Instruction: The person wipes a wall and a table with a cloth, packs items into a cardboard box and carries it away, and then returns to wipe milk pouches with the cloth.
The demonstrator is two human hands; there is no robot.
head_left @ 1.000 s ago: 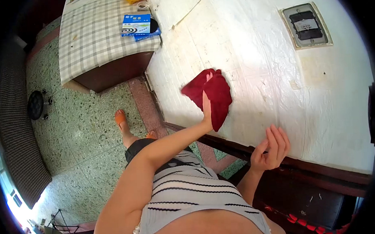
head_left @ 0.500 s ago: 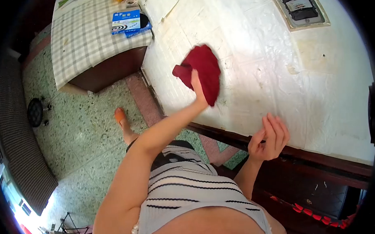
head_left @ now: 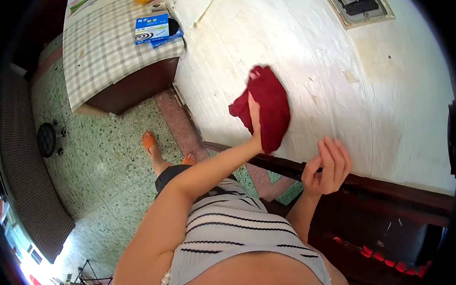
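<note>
My left hand [head_left: 255,111] is on a dark red cloth [head_left: 274,108], which covers most of its fingers; a few fingertips show at the cloth's upper end. The cloth lies against a white, film-covered surface [head_left: 326,89]. To the right, my right hand [head_left: 328,166] hangs over the dark front edge of that surface, its fingers loosely curled and somewhat apart, with nothing in them.
A checked cloth [head_left: 99,56] covers a cabinet at upper left, with blue boxes [head_left: 152,29] on it. A framed socket plate [head_left: 358,2] is at top right. A round black stool [head_left: 46,140] stands on the speckled floor [head_left: 103,167]. Red decorations [head_left: 388,261] lie lower right.
Since half a second ago, my left hand and the red cloth have moved right and slightly down across the white surface. My right hand has stayed nearly still.
</note>
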